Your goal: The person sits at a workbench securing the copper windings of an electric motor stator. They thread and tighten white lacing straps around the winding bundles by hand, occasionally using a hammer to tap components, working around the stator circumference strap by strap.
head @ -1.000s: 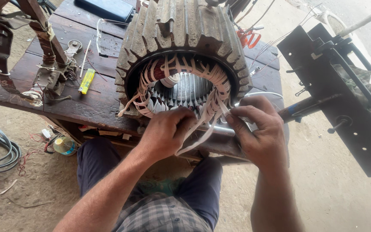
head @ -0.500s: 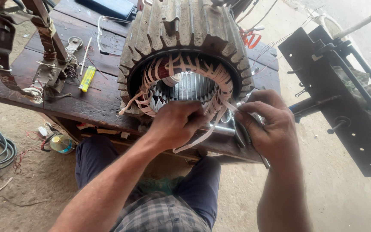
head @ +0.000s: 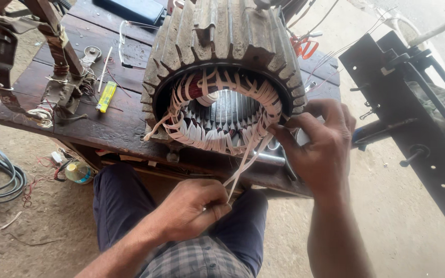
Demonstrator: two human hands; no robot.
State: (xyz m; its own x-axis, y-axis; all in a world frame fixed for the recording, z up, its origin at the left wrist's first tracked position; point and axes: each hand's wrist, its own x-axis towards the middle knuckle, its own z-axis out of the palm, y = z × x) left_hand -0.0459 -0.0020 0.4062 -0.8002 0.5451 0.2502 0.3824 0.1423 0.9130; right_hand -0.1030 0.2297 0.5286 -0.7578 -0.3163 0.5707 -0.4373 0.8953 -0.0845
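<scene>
The left hand (head: 194, 208) is pinching the free end of a white tape (head: 243, 164), closed on it below the worktop (head: 78, 121) edge. The tape is running taut up to the stator (head: 222, 67) winding, where the right hand (head: 318, 141) is pressing its closed fingertips at the coil's rim. The tape looks thin, soft and light, best gripped near its end; the ribbed iron stator is lying heavy on the worktop. Both wrists are bending inward.

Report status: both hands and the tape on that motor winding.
Left hand pinching white tape, pulled taut below the motor shell. Right hand pressed on the winding at the rim. Nothing blocking on the bench.
</scene>
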